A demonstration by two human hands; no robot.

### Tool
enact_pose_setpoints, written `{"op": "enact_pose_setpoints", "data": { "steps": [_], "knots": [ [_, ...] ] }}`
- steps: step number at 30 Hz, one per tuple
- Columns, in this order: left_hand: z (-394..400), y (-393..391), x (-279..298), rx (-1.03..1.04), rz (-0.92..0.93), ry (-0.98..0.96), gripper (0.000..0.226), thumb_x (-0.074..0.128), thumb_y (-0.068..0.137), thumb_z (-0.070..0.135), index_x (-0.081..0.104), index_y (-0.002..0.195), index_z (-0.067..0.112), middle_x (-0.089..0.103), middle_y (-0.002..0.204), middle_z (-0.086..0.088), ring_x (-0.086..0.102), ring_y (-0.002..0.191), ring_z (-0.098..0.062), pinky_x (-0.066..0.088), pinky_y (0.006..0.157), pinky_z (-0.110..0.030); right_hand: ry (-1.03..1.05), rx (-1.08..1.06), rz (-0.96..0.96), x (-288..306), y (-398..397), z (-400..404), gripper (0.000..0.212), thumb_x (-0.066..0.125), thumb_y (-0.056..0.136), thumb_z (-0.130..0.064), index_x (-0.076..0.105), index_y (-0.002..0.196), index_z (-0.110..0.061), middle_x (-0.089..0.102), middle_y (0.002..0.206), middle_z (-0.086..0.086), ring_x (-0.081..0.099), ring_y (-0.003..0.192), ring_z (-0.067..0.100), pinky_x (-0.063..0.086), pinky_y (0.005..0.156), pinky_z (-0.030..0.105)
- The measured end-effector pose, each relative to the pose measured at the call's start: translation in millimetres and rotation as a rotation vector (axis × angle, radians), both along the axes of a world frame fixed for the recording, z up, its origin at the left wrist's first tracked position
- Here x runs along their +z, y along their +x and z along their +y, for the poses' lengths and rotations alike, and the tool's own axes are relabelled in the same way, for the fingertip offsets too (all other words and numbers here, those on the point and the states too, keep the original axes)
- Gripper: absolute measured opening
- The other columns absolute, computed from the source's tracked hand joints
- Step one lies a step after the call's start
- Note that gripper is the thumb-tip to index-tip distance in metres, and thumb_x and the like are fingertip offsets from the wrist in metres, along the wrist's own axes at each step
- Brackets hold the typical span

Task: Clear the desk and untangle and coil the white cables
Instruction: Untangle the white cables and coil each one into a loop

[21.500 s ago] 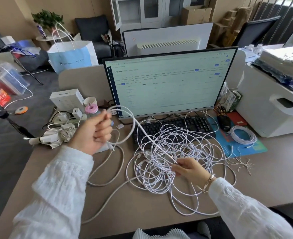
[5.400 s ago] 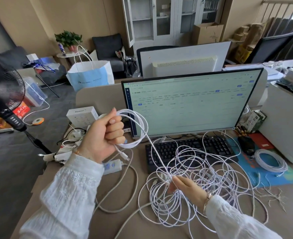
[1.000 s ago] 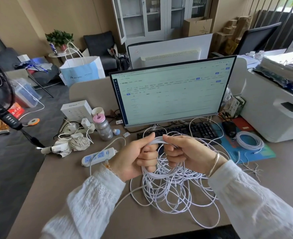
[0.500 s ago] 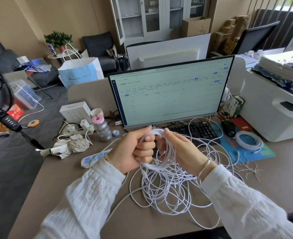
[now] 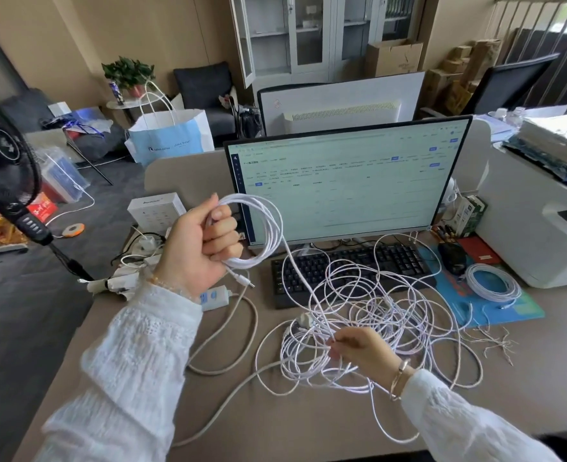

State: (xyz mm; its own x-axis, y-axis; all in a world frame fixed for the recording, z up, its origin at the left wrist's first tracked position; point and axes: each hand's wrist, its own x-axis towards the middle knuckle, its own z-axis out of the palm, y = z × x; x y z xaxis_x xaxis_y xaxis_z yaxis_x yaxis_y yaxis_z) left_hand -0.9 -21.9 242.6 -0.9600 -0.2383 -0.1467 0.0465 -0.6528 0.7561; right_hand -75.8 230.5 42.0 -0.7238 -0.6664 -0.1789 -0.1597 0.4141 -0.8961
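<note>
Worktop (image 5: 308, 425) carries monitor (image 5: 345, 185), keyboard (image 5: 348, 268), cable tangle (image 5: 375, 328), power strip (image 5: 213, 296), blue mat (image 5: 508, 311) with coiled cable (image 5: 493, 281), printer (image 5: 535, 235) at right.

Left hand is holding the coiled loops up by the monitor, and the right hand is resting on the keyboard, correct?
Not quite. In the head view the right hand pinches strands of the tangled cables on the desk, nearer than the keyboard. The left hand does hold the coiled loops up.
</note>
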Motion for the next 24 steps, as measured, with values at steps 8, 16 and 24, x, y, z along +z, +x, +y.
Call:
{"op": "enact_pose_setpoints", "data": {
  "steps": [8, 16, 24],
  "knots": [
    [-2.5, 1.9, -25.8, 0.105, -0.078, -0.020, 0.040, 0.035, 0.102, 0.035, 0.036, 0.066, 0.019, 0.021, 0.042, 0.010, 0.017, 0.030, -0.003, 0.013, 0.035, -0.019, -0.226, -0.111, 0.364, 87.0, 5.7, -10.1, 0.021, 0.066, 0.087, -0.004, 0.072, 0.103, -0.015, 0.072, 0.078, -0.010, 0.069, 0.071, 0.001, 0.057, 0.068, 0.018],
    [0.8, 2.9, -31.8, 0.090, -0.095, -0.017, 0.042, 0.035, 0.102, 0.035, 0.038, 0.063, 0.019, 0.021, 0.043, 0.009, 0.017, 0.031, -0.003, 0.012, 0.037, -0.019, -0.440, -0.094, 0.477, 158.6, 17.7, -8.8, 0.026, 0.063, 0.089, -0.003, 0.070, 0.106, -0.020, 0.072, 0.089, -0.007, 0.069, 0.081, 0.005, 0.056, 0.073, 0.019],
    [7.6, 4.3, -36.2, 0.040, -0.134, -0.024, 0.044, 0.039, 0.101, 0.036, 0.039, 0.060, 0.018, 0.020, 0.041, 0.009, 0.018, 0.029, -0.003, 0.011, 0.036, -0.020, -0.314, 0.160, 0.524, 146.0, 19.6, -18.6, 0.024, 0.069, 0.086, -0.007, 0.075, 0.103, -0.023, 0.059, 0.088, -0.012, 0.058, 0.076, 0.008, 0.049, 0.067, 0.021]
  ]
}}
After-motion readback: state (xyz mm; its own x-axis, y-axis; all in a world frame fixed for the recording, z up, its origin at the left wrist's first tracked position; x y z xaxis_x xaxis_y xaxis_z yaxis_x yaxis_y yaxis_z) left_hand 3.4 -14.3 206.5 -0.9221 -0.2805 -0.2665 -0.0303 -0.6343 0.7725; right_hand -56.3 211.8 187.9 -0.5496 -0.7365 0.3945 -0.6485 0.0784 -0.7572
